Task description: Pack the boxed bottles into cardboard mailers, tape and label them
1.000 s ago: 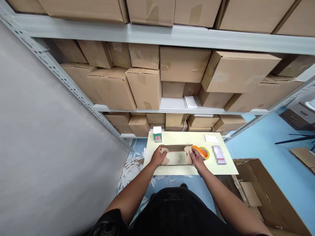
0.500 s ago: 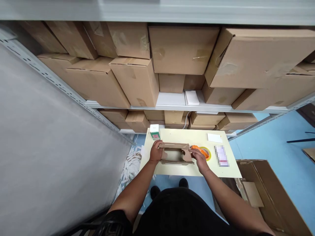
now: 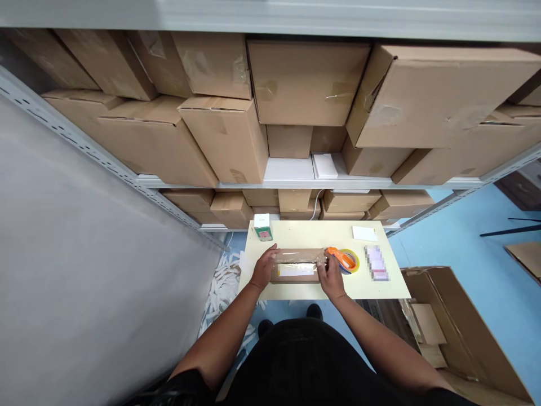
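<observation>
A small brown cardboard box (image 3: 295, 277) lies on the pale yellow tabletop (image 3: 293, 291), held between my two hands. My left hand (image 3: 263, 268) grips its left end, with the thumb along the near side. My right hand (image 3: 331, 277) grips the right end, its fingers bent over the corner. Shiny clear tape runs along the upper face, and a white label (image 3: 296, 270) shows on the side nearer me. The inside of the box cannot be seen. Close beyond my right hand sit an orange tape dispenser (image 3: 339, 257) and a yellow tape roll (image 3: 355, 260).
A small white and green box (image 3: 262, 227) stands at the table's back left. A white card (image 3: 364, 233) and a blurred purple item (image 3: 376, 263) lie on the right. Shelves ahead hold several cartons (image 3: 308, 84). A large open carton (image 3: 460, 321) stands at the right.
The box showed an open hollow with cut-out flaps; now a closed, taped face with a label shows. My right hand has moved left and closed around its end.
</observation>
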{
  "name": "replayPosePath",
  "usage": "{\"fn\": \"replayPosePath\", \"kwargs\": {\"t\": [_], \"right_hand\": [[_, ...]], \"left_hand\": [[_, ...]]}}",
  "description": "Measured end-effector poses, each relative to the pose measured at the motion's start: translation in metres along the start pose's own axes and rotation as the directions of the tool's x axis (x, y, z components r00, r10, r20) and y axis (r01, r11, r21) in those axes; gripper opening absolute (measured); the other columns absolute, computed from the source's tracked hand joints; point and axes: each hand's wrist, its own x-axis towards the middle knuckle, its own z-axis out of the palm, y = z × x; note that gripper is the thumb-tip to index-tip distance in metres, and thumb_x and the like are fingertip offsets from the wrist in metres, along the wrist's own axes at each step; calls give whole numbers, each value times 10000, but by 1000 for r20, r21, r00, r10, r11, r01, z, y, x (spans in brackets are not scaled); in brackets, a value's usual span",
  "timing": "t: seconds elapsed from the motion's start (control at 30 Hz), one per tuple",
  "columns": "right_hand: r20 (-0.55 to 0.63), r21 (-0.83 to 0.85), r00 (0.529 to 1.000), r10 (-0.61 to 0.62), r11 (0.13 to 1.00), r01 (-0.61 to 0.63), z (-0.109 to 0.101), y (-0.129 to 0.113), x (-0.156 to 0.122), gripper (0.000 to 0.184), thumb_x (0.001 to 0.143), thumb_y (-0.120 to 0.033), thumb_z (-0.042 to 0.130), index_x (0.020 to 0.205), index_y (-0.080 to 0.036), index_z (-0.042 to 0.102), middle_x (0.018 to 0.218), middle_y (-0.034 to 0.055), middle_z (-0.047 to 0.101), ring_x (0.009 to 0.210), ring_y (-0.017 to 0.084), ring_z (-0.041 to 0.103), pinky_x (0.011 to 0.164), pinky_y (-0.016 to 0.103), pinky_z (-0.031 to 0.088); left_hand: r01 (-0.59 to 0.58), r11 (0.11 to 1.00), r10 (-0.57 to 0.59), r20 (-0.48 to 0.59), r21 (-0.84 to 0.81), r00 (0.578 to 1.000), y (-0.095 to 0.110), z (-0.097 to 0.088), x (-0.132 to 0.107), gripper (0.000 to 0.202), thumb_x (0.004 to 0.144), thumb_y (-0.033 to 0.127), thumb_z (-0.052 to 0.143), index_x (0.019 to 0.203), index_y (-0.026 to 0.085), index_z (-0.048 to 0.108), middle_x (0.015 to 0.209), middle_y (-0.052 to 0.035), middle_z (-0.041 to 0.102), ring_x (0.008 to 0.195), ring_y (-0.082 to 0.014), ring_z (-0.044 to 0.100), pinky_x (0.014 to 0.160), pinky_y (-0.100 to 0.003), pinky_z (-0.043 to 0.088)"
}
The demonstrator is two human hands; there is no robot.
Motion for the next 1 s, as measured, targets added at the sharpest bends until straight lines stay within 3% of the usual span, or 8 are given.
{"fn": "replayPosePath", "kwargs": {"t": [0.1, 0.3, 0.43, 0.53, 0.63, 0.8, 0.9, 1.0], "right_hand": [[-14, -36, 1000, 15, 999, -15, 4, -2, 2, 552, 973, -560, 495, 1365, -175, 531, 1320, 187, 558, 1232, 324, 546, 1076, 496, 466], [-23, -53, 1000, 6, 999, -8, 6, -5, 2, 490, 999, -534, 452, 1338, -197, 561, 1306, 183, 577, 1293, 333, 513, 1100, 525, 445], [-3, 34, 1000, -10, 999, 10, 3, -1, 7, 457, 1016, -525, 423, 1296, -210, 600, 1306, 161, 610, 1307, 307, 520, 1116, 494, 434], [54, 82, 998, 21, 996, -25, -12, 19, 14, 420, 1023, -492, 395, 1230, -220, 639, 1249, 131, 664, 1210, 297, 588, 1085, 478, 449], [100, -154, 994, 40, 988, -24, -34, 55, 25, 366, 973, -443, 480, 1178, -205, 668, 1189, 151, 686, 1159, 336, 604, 1048, 512, 447], [222, -595, 958, 181, 804, -14, -53, 117, 41, 393, 871, -443, 640, 1164, -184, 675, 1223, 226, 669, 1263, 426, 534, 993, 582, 420], [294, -663, 931, 217, 748, 35, -52, 133, 44, 318, 876, -437, 639, 1088, -206, 696, 1157, 206, 697, 1227, 420, 555, 958, 587, 416], [198, -601, 972, 127, 799, 18, -49, 126, 44, 262, 858, -401, 652, 1044, -227, 712, 1159, 190, 696, 1214, 413, 553, 989, 596, 396]], "left_hand": [[-27, 986, 26, 13, 163, 1000, 4, 3, -3, 338, 912, 348, 584, 1199, 200, 682, 1511, -112, 567, 1404, -270, 530, 1229, -470, 380], [-299, 854, 270, 129, 425, 954, 18, 13, -7, 280, 991, 276, 494, 1162, 206, 705, 1530, -109, 539, 1527, -293, 362, 1271, -527, 323], [-320, 790, 285, 150, 523, 947, 20, 22, -4, 360, 995, 324, 534, 1306, 228, 685, 1515, -99, 562, 1545, -335, 316, 1273, -595, 294], [-298, 780, 264, 143, 550, 954, 18, 25, 0, 370, 1002, 344, 526, 1307, 235, 704, 1532, -89, 554, 1547, -342, 314, 1267, -604, 304], [-281, 790, 252, 129, 546, 959, 17, 26, 2, 372, 996, 343, 534, 1303, 237, 714, 1538, -82, 552, 1546, -336, 321, 1268, -604, 316], [-254, 781, 238, 103, 570, 966, 19, 30, -1, 380, 996, 338, 536, 1325, 246, 702, 1540, -73, 552, 1547, -321, 327, 1263, -601, 335], [-253, 771, 240, 102, 585, 965, 19, 32, -2, 375, 1002, 339, 532, 1320, 241, 704, 1537, -77, 554, 1547, -314, 329, 1267, -588, 331], [-254, 761, 243, 101, 597, 965, 19, 33, -3, 368, 1006, 335, 527, 1309, 236, 710, 1535, -82, 556, 1548, -309, 327, 1266, -577, 335]]}}
